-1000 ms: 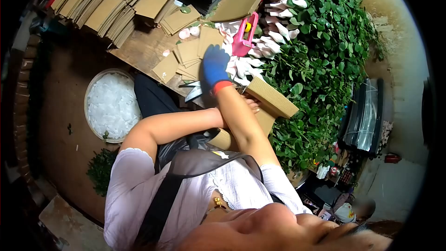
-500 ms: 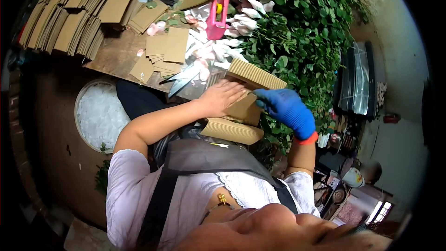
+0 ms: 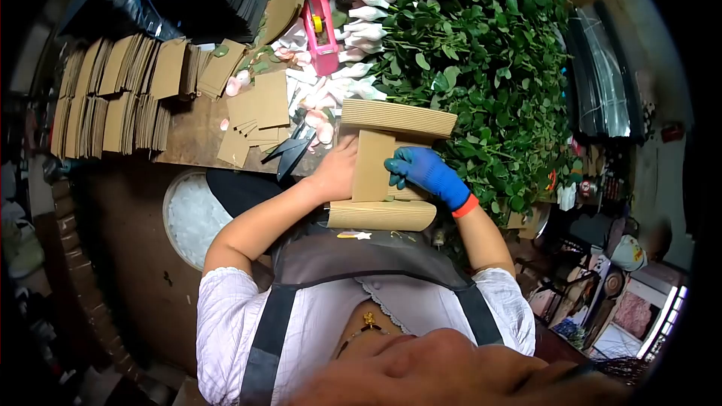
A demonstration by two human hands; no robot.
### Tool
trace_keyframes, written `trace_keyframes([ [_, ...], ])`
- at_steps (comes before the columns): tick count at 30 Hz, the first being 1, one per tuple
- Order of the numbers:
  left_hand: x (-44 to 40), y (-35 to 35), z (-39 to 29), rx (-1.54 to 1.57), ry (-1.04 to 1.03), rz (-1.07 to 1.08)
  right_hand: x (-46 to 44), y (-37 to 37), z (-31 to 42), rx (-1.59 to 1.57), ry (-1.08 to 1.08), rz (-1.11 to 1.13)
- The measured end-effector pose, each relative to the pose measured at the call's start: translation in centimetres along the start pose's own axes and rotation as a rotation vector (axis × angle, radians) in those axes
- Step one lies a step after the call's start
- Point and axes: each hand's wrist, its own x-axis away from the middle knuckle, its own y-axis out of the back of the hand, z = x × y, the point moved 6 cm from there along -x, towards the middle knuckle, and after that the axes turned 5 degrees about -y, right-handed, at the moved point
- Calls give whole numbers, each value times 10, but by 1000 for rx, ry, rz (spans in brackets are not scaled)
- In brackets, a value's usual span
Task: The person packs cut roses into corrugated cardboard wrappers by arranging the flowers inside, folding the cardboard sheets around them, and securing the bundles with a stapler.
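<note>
My bare left hand (image 3: 340,171) rests at the left edge of a flat brown cardboard piece (image 3: 372,169). Its visible fingers lie fairly flat and point away from me; the card hides part of the hand. My right hand (image 3: 410,168), in a blue knit glove with green fingertips, has its fingers curled in a pinch at the card's right side. Beneath the card lies a corrugated cardboard sheet, whose far end (image 3: 398,119) and near end (image 3: 382,216) curl up.
Leafy stems (image 3: 474,53) with sleeved white heads (image 3: 365,31) fill the right. A pink tape dispenser (image 3: 323,37), black scissors (image 3: 289,152), loose cards (image 3: 259,101), petals and cardboard stacks (image 3: 113,98) lie on the table (image 3: 192,135). A white-filled bucket (image 3: 192,214) stands below left.
The flat card now stands more upright in view across the corrugated sheet. My left hand has moved from on top to the card's left edge; my right fingers have closed. The camera view has shifted.
</note>
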Motion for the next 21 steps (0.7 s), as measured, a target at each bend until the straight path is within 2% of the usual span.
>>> trace_keyframes([
  [3, 30, 38, 17, 38, 39, -208, 9, -4, 15, 115, -33, -105],
  [4, 33, 55, 14, 42, 68, -308, 9, -4, 15, 234, 17, -158],
  [7, 15, 82, -9, 136, -5, -289, 9, -6, 18, 417, 59, -264],
  [9, 1, 62, -15, 146, 43, -95, 8, -7, 20, 541, 128, -310],
  [13, -4, 54, -14, 127, 81, 18, 29, 1, 49, 891, 257, -344],
  [14, -8, 58, -17, 119, 74, 18, 42, 15, 64, 719, 365, -347],
  [15, -9, 60, -19, 115, 76, 19, 62, 36, 84, 436, 551, -490],
  [16, -5, 55, -18, 134, 99, 42, 67, 62, 97, 323, 672, -591],
  [17, -6, 56, -20, 108, 81, 43, 64, 92, 109, 284, 610, -697],
  [19, -11, 59, -23, 58, 29, 38, 39, 148, 114, 704, 842, -1271],
  [20, -7, 53, -20, 80, 49, 68, 6, 180, 108, 939, 651, -1313],
  [21, -7, 52, -20, 95, 68, 68, -15, 201, 107, 1237, 593, -1566],
])
